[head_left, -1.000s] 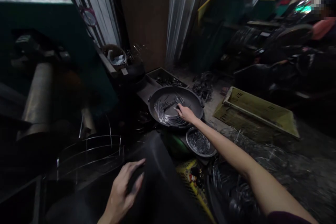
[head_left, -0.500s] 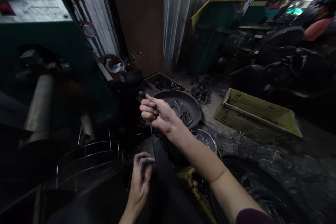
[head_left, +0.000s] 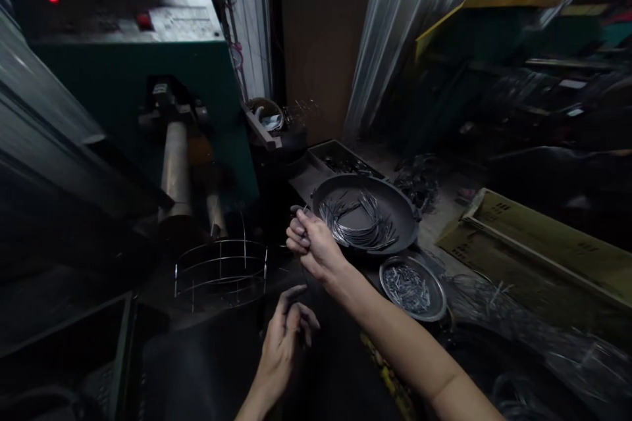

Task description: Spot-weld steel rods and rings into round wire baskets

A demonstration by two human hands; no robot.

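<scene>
Head view, dim, has the right hand (head_left: 313, 247) pinching what looks like a thin wire (head_left: 307, 208) beside the pan (head_left: 403, 214) of bent wires (head_left: 363, 237), left hand (head_left: 282, 339) loosely spread below, a handling step whose next move should call for a steady hold.

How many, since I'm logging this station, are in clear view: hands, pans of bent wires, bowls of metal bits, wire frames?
Hands: 2 (left hand, right hand)
Pan of bent wires: 1
Bowl of metal bits: 1
Wire frame: 1
Total: 5
</scene>
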